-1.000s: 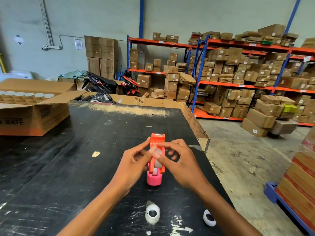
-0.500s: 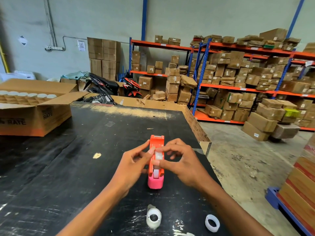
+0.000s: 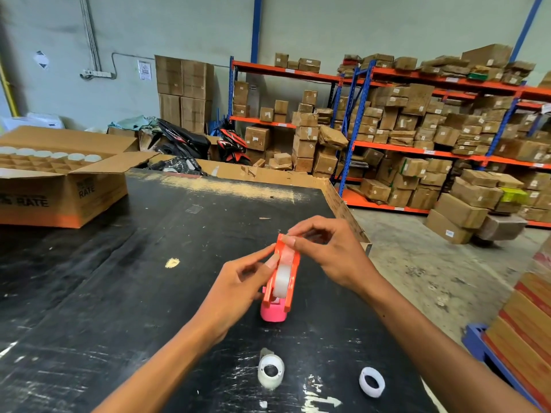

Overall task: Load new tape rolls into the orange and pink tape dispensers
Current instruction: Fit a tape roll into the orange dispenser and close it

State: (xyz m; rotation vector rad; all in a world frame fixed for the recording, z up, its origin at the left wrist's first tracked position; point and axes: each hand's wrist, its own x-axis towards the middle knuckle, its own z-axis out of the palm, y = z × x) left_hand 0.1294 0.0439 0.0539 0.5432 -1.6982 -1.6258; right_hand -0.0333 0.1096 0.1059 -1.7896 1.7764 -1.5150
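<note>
Lifted, tilted since prev: orange dispenser (image 3: 293,263) w/ clear roll (image 3: 281,277) inside.

The scuffed black tabletop (image 3: 119,293) lies bare from nine to twelve o'clock of the hands, up to the open brown cardboard carton (image 3: 68,198) at ten. At six o'clock, a whitish tape roll (image 3: 270,371) and a white plastic ring (image 3: 371,382) lie apart, with a passable gap between.

Sitting mid-tabletop (image 3: 119,293), one tape dispenser (image 3: 293,263) stacked on the other dispenser (image 3: 272,314), with a tape roll (image 3: 281,278) seated in the upper one. Flanking it, left hand (image 3: 235,290) and right hand (image 3: 334,257). Lying nearer the viewer, two loose rolls: one (image 3: 270,371) left, another (image 3: 371,382) right. Resting far left, an open carton (image 3: 65,189). Standing behind and right, shelving (image 3: 417,144).
</note>
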